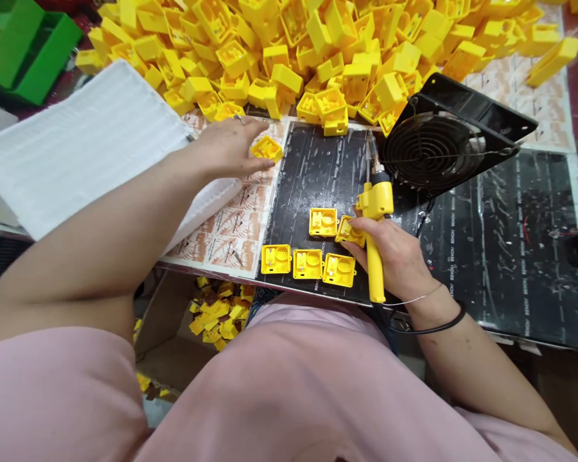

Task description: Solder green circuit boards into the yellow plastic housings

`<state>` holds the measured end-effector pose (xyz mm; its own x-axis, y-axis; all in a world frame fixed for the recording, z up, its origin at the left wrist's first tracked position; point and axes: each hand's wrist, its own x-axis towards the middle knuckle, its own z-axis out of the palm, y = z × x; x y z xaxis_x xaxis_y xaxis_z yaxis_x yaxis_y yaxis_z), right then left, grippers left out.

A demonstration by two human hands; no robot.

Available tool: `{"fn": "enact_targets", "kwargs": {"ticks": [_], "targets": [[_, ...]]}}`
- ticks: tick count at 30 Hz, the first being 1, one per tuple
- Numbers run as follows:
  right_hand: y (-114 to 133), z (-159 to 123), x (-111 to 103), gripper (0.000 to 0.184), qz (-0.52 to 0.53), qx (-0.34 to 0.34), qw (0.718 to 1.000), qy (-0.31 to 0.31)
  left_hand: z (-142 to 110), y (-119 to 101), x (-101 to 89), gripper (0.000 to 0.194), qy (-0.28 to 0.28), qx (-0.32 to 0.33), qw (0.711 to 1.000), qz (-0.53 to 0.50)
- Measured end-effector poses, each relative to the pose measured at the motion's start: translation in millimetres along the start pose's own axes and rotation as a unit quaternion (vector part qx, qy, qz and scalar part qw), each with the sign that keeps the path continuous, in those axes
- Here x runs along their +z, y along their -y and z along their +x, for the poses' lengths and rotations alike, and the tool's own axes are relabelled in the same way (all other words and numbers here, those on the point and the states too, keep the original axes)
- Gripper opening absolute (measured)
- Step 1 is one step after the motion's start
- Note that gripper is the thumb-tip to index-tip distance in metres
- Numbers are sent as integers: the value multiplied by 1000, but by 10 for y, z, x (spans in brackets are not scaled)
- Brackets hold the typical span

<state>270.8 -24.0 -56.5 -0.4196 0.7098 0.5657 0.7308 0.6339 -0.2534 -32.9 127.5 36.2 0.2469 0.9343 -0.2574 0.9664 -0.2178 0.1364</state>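
Observation:
My left hand (228, 149) reaches forward and its fingertips pinch a small yellow plastic housing (266, 148) at the edge of the black mat (313, 173). My right hand (395, 253) is wrapped round a yellow soldering iron (376, 240), tip pointing away from me, and its fingers also touch a tilted yellow housing (349, 231). Another housing (323, 222) lies just left of that one. A row of three yellow housings (307, 264) lies on the mat near the front edge, open sides up.
A big heap of yellow housings (318, 45) fills the back of the table. A black fan (438, 144) stands tilted at the right. A white foam sheet (87, 147) lies left. Green bins (26, 54) sit at far left. A box of yellow parts (219, 314) is below the table.

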Motion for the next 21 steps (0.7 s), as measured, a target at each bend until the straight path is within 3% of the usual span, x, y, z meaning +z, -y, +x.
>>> {"fn": "enact_targets", "kwargs": {"ticks": [5, 10, 14, 17, 21], "targets": [[-32, -24, 5, 34, 12, 2, 1000, -4, -75, -175, 132, 61, -1, 7, 999, 39], [-29, 12, 39, 35, -8, 33, 999, 3, -480, -426, 302, 61, 32, 77, 995, 47], [11, 47, 30, 28, 43, -15, 999, 29, -757, -407, 455, 60, 47, 148, 987, 32], [61, 38, -54, 37, 105, -23, 993, 42, -926, -286, 584, 65, -3, 211, 977, 40], [129, -26, -171, 68, 132, -33, 988, 67, -1103, -259, 921, 108, -103, 311, 945, 14]]}}
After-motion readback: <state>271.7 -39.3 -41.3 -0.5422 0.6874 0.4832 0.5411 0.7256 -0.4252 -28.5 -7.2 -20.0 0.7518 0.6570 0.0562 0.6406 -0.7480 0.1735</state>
